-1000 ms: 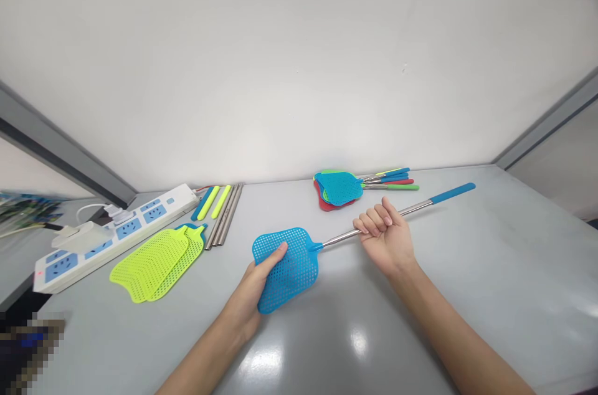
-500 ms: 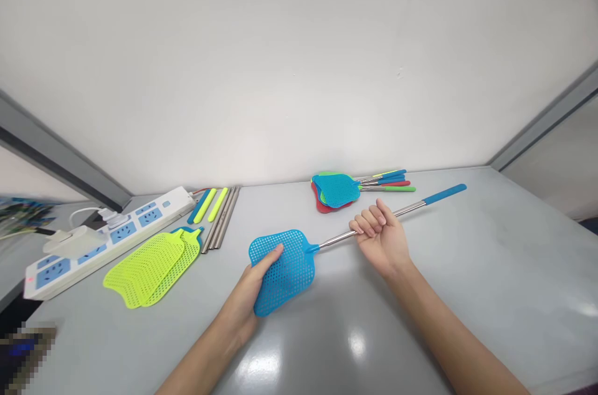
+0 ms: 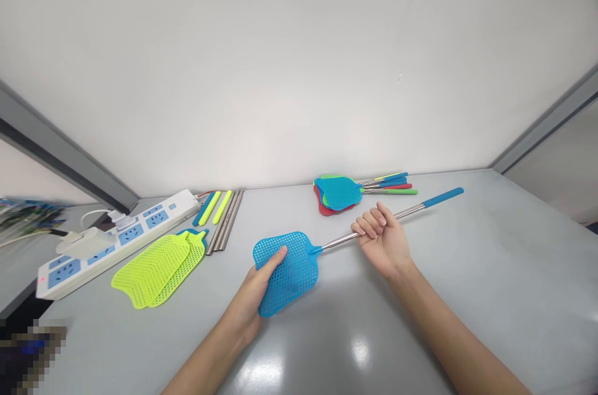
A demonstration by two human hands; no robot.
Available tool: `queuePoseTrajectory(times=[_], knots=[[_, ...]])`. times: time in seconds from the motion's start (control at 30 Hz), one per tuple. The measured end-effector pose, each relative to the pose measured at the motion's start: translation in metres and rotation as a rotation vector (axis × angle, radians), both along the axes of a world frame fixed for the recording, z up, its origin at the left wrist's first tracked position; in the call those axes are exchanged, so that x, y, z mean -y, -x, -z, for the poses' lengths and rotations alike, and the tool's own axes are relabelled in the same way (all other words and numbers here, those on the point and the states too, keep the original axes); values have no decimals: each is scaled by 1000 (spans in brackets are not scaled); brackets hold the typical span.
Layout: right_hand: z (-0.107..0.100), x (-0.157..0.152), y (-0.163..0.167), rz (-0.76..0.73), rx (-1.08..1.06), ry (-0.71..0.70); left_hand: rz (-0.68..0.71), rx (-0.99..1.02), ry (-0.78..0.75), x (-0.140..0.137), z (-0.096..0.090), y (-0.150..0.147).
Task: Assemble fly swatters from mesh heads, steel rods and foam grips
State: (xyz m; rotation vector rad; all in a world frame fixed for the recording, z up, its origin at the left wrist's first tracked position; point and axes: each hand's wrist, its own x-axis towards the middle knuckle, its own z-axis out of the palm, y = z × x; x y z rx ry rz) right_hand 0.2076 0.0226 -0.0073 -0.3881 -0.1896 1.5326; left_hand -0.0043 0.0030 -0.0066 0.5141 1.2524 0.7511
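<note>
One blue swatter [image 3: 299, 280] gripped by L hand [image 3: 250, 295] (head [image 3: 295, 255]) & R hand [image 3: 385, 242] (rod [image 3: 337, 240]); pwr strip [image 3: 180, 205] w/ white plugs [image 3: 90, 243] in.

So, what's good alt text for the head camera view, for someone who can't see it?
A person's left hand grips the mesh head of a blue fly swatter while the right hand holds its metal rod, above a gray table. Stacked swatters lie behind; at left, yellow swatter heads, metal tubes and a white power strip.

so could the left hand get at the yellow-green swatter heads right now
Probably, after letting go: the left hand grips the blue swatter head, but nothing visible blocks its way to the yellow-green swatter heads.
</note>
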Motion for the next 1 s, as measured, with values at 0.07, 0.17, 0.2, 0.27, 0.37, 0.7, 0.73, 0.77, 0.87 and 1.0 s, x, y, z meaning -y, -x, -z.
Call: queuePoseTrajectory(times=[0.07, 0.17, 0.2, 0.27, 0.37, 0.7, 0.73, 0.77, 0.87, 1.0], knots=[[0, 0, 0, 4, -3, 3, 3, -1, -14, 1, -1, 0], [-1, -1, -1, 3, 21, 2, 25, 2, -25, 0, -4, -1], [-1, -2, -2, 2, 35, 3, 33, 0, -32, 0, -4, -1], [-1, -3, -3, 6, 63, 11, 50, -8, -45, -2, -5, -1], [0, -5, -6, 16, 73, 26, 67, -45, -72, -5, -4, 1], [15, -18, -30, 100, -67, 127, 39, -118, -154, -18, -2, 17], [16, -19, -34, 129, -60, 139, 35, -117, -158, -20, -2, 18], [17, -20, -38, 167, -53, 153, 29, -116, -162, -21, -1, 20], [18, -22, -50, 292, -52, 199, 11, -103, -175, -24, 0, 22], [18, -22, -51, 342, -51, 246, -44, -15, -188, -30, 1, 25]])
